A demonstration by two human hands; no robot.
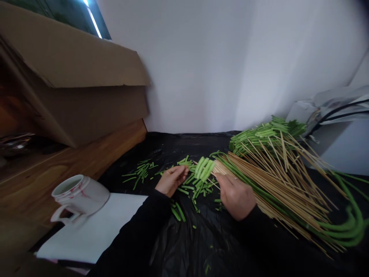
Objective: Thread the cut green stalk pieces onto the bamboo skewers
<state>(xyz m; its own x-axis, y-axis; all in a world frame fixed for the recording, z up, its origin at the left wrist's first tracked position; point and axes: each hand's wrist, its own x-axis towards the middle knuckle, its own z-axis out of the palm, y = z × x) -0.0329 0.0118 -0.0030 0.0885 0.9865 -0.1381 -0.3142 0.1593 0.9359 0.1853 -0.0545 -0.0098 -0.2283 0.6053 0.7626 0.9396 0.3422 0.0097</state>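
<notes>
My right hand (236,195) is closed on a thin wooden skewer, which carries several short green bean pieces (204,168) side by side. Just left of them, my left hand (173,180) has its fingertips pressed together; whatever they hold, if anything, is too small to make out. Loose cut green pieces (188,188) lie beneath and between the hands on black plastic (187,238). A smaller scatter of cut pieces (141,171) sits further left. Long wooden skewers (276,184) are spread right of my right hand, with long green beans (343,227) among them.
Behind the skewers is a pile of filled green skewers (259,136). At the left, a white mug (82,194) lies tilted near a white sheet (115,215). A large cardboard box (95,104) stands back left against the wall. Cables and plastic (340,107) are at the right.
</notes>
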